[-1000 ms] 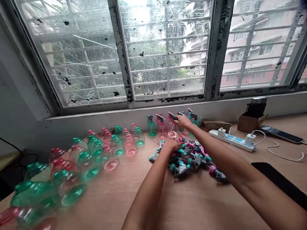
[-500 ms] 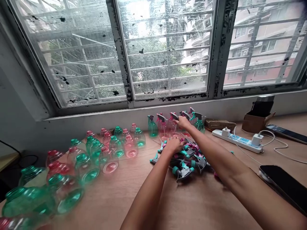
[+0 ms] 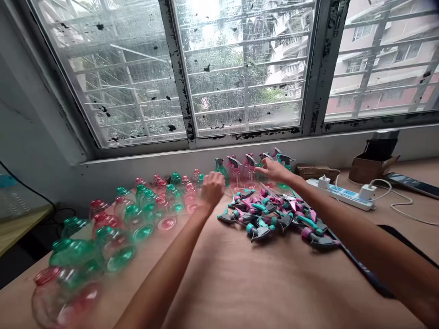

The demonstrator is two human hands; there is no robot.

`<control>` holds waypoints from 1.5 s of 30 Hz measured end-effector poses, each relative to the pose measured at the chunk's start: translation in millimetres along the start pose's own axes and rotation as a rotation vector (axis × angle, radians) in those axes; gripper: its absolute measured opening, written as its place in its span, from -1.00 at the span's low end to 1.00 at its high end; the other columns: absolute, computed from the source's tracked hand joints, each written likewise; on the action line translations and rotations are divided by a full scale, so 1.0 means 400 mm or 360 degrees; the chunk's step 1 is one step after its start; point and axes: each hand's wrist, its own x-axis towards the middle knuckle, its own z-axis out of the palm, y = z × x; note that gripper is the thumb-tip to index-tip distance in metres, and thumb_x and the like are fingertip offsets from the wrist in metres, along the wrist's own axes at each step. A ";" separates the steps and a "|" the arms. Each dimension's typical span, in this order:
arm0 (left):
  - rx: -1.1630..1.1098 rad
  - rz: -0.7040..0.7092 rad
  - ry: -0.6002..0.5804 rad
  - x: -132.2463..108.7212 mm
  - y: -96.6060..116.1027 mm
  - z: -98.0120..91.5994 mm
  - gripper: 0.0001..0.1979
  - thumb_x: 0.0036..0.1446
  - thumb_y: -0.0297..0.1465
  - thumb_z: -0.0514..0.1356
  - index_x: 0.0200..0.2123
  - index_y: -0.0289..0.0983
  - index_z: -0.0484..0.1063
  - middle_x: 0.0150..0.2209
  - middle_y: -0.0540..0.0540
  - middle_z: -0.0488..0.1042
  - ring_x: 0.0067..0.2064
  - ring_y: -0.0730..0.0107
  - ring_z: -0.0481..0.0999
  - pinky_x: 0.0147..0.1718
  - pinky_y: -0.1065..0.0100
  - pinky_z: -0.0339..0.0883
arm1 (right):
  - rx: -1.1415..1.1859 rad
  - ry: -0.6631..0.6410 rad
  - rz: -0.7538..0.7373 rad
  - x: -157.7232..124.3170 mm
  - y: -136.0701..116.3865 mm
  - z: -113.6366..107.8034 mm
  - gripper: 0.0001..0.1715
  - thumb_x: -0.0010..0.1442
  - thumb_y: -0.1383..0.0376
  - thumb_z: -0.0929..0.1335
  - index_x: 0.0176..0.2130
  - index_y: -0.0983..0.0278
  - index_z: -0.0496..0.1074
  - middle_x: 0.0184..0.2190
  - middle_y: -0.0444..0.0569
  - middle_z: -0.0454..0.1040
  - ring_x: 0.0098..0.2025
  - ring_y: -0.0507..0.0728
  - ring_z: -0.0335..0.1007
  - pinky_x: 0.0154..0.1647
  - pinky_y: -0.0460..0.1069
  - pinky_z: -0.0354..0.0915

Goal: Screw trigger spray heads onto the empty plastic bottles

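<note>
My left hand (image 3: 212, 188), blurred, hovers at the right end of the clear bottles, beside a green bottle (image 3: 200, 179) and in front of a green spray bottle (image 3: 222, 171). Its fingers look curled, but smearing hides whether they hold anything. My right hand (image 3: 274, 170) reaches to the row of assembled spray bottles by the wall, fingers apart, close to the grey spray heads. A pink spray bottle (image 3: 249, 172) stands just left of it. Below both hands lies a pile of loose trigger spray heads (image 3: 269, 210) in pink, teal and grey.
Open pink and green bottles (image 3: 113, 249) stand in rows on the left of the table (image 3: 219, 283). To the right are a power strip (image 3: 343, 194) with plugged chargers, a cardboard box (image 3: 366, 167) and a phone (image 3: 414, 185). A dark flat device (image 3: 373, 278) lies under my right forearm.
My left hand has left the spray head pile and moved left and up to the bottles. My right hand stays by the spray bottles, its fingers now more spread. The view has shifted slightly.
</note>
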 end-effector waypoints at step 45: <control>-0.0918 -0.0437 0.0238 -0.605 0.249 -0.059 -0.04 0.26 -0.08 0.25 0.45 -0.23 -0.30 0.24 -0.43 0.39 0.19 -0.19 0.50 0.05 -0.15 0.45 | 0.0000 0.0291 -0.0309 -0.735 0.078 0.161 -0.41 0.38 0.25 0.31 0.33 0.16 0.20 0.13 0.14 0.48 0.16 0.36 0.40 0.14 0.29 0.38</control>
